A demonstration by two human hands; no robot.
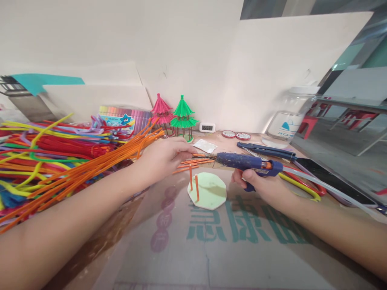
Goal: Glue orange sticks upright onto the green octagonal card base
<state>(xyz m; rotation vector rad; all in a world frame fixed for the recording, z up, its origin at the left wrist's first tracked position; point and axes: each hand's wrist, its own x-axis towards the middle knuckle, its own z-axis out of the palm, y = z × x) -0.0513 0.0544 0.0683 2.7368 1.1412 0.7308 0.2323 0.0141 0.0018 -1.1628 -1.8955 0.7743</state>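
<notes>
Two orange sticks (pixel 197 187) stand on our base (pixel 214 186). Our left hand (pixel 161 159) pinches another stick (pixel 198 155) by the tip of the gun (pixel 237 160) our right hand (pixel 263 183) grips; we're probably gluing, and next need steady, upright placement.

White wall panel (pixel 196 60) spans most of the view behind the brown worktable (pixel 99 253); its upper right edge slopes down. Soft light, with a paler patch right of centre. Second, lower white board (pixel 96 94) leans at left. To the right, open room: grey floor (pixel 341 147), far table (pixel 363 105) with pale legs, red stools (pixel 308 125) near and under it. Greenish panel (pixel 347 56) beyond, blurred, one bright glint.
</notes>
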